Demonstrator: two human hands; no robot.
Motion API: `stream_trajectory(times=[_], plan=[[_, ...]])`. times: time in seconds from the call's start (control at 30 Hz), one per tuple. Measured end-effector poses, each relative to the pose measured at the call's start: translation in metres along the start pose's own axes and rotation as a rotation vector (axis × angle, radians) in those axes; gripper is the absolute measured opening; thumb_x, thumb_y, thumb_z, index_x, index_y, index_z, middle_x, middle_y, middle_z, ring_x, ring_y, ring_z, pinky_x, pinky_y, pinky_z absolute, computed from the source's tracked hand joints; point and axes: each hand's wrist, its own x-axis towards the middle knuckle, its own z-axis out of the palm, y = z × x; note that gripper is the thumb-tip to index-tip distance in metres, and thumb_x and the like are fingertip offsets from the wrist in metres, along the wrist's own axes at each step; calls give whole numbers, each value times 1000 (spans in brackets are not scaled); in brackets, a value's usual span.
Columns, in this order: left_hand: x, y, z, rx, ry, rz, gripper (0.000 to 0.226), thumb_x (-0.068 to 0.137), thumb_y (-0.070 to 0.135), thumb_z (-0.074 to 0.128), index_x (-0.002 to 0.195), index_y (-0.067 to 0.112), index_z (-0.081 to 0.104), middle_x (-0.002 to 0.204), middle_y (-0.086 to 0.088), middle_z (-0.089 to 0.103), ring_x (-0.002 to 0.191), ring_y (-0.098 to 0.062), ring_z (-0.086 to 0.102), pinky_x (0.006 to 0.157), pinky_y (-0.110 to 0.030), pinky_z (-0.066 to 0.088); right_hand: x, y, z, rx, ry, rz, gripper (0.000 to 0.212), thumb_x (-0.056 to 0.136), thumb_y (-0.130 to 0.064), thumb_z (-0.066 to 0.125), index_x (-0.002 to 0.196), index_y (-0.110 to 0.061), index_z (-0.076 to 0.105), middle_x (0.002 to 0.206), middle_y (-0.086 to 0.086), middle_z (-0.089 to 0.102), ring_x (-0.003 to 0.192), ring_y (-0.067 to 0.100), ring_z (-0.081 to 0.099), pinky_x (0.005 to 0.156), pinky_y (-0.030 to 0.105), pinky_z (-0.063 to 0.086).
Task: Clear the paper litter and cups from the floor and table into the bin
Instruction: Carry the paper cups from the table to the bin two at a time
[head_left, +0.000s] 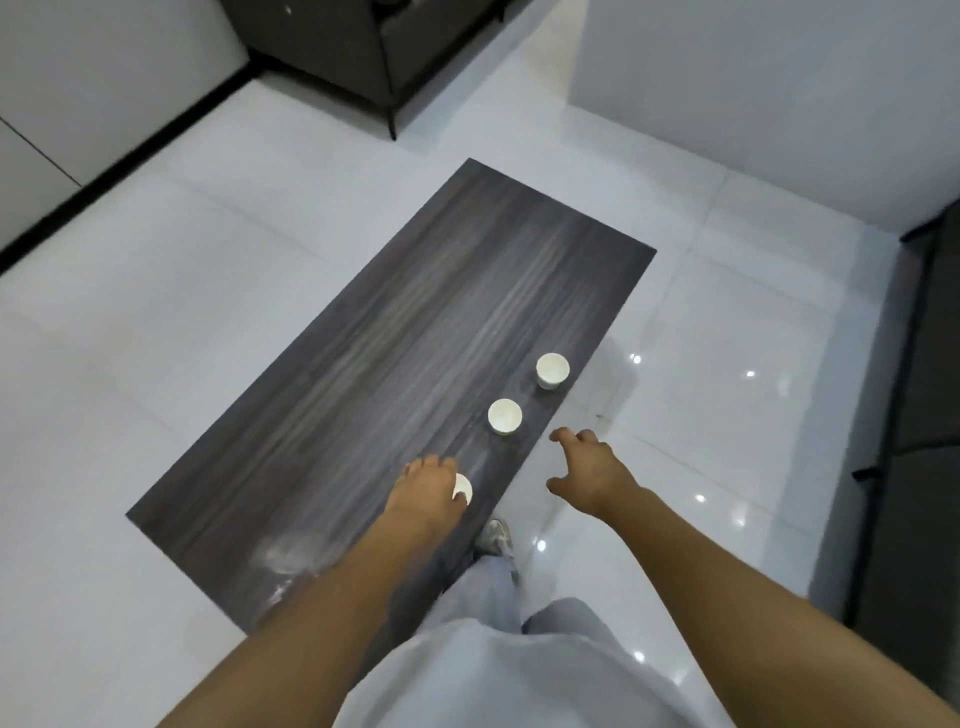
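- Head view: our left hand (427, 486) curls its fingers (459, 496) over the near cup (463, 487) on the dark surface (363, 364).
- Our right hand (587, 467) hovers beside the surface edge, fingers spread, holding nothing.
- Two more cups, middle (505, 416) and far (552, 370), stand upright along the right edge.

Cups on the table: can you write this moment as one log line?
left hand grips nearest cup | right hand open | two cups untouched

Bare forearms, pale grey top (467, 675), light grey trousers (483, 592), whitish sneaker (496, 538)
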Motion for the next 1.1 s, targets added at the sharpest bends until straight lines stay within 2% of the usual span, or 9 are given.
stream_trajectory(times=[0.17,0.37,0.53,0.67,0.8,0.9,1.0,1.1], plan=[[25,-5,-17,-62,-3,-85,45,93,30,49,133,9,43,135,-12,46,126,-31,41,105,-37,33,50,-15,-21,-87,-79,-71,56,88,-27,62,137,-18,38,134,11,43,119,32,47,98,43,47],[44,-11,-3,-172,-88,-261,50,93,34,50,137,13,38,135,-11,46,127,-29,41,104,-38,33,103,-26,-37,-216,-213,-165,58,89,-27,62,140,-20,36,138,8,43,126,32,44,105,44,42],[61,-4,20,-310,-116,-379,45,92,32,50,131,11,43,132,-13,49,123,-29,43,105,-37,34,148,-34,-40,-326,-308,-247,61,91,-23,62,143,-18,32,143,11,38,130,34,40,107,45,39],[94,-1,47,-343,-106,-433,49,91,30,51,136,13,41,134,-11,46,125,-29,41,108,-35,32,191,-31,-18,-455,-335,-278,61,90,-22,61,142,-20,31,141,11,38,128,34,39,103,43,40],[133,-3,82,-353,-29,-448,47,91,33,52,134,17,41,135,-9,41,127,-29,37,108,-38,30,232,-25,17,-534,-326,-297,62,86,-23,65,139,-20,32,139,11,36,127,33,38,100,43,41],[157,-3,115,-362,-12,-463,53,89,40,56,135,19,39,140,-9,37,131,-30,33,109,-40,32,260,-20,48,-577,-344,-355,69,84,-25,68,141,-24,29,148,6,25,132,35,31,100,45,41],[171,-4,147,-305,-46,-490,65,86,41,61,140,20,31,149,-14,24,139,-36,22,114,-46,24,281,-16,80,-637,-376,-420,75,84,-28,70,145,-31,26,156,0,13,136,36,25,103,49,40],[176,-6,166,-268,-59,-523,68,84,35,66,139,20,30,150,-14,21,138,-36,22,113,-48,25,290,-10,100,-735,-354,-484,72,85,-23,70,143,-30,28,156,1,16,136,38,28,104,50,40]])
